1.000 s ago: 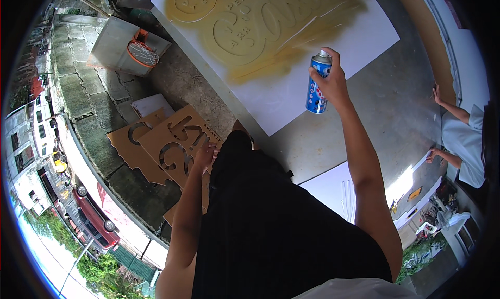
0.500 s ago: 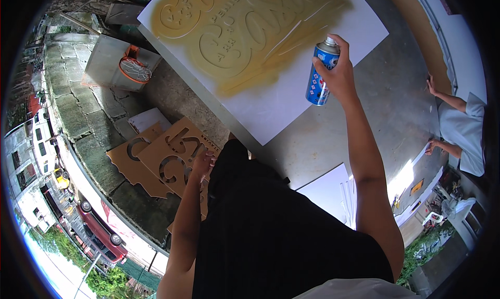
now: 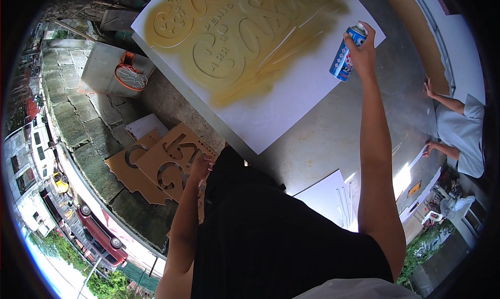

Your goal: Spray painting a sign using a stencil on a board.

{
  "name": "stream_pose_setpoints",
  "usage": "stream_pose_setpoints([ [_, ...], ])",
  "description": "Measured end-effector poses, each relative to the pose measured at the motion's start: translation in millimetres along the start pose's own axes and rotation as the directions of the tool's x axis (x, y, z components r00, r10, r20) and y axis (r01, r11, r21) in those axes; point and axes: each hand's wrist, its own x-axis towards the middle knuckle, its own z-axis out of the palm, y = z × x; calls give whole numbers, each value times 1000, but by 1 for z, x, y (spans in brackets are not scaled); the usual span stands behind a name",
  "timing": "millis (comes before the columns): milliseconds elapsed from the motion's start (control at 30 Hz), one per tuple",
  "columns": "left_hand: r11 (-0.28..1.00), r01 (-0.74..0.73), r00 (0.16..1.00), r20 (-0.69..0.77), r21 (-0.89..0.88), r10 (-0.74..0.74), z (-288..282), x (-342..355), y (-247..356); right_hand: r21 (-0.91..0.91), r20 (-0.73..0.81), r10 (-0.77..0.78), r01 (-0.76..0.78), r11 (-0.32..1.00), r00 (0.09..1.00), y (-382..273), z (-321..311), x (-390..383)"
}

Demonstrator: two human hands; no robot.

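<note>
My right hand (image 3: 364, 57) is wrapped round a blue spray can (image 3: 342, 58) with a silver top, the index finger up at its nozzle. The can leans, its top toward the far right, above the right edge of a large white sheet (image 3: 260, 127). Gold-brown paint (image 3: 226, 85) covers much of the sheet's far part, over raised-looking letters and curls, with thin white streaks on the right. My left hand (image 3: 200, 169) hangs low beside my black clothing, fingers loosely curled and apart, with nothing visible in them. Beyond it are brown cut-out letter stencils (image 3: 165, 152).
The sheet lies on a grey table (image 3: 307, 148). Another white sheet with thin strips (image 3: 328, 195) is near my right arm. At the right a person in a light shirt (image 3: 461, 127) has both hands at the table's edge. A basketball hoop (image 3: 130, 75) stands left.
My right hand has moved away and to the right with the spray can, off the painted area toward the sheet's right edge. My left hand stays low at my side.
</note>
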Motion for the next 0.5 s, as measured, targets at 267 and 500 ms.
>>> stream_pose_setpoints([
  [267,1000,7,1000,21,23,-8,-1,6,5,43,144,-22,16,999,989,-8,13,-37],
  [500,999,-20,1000,12,37,20,9,-1,21,26,313,-45,38,999,949,-22,15,-75],
])
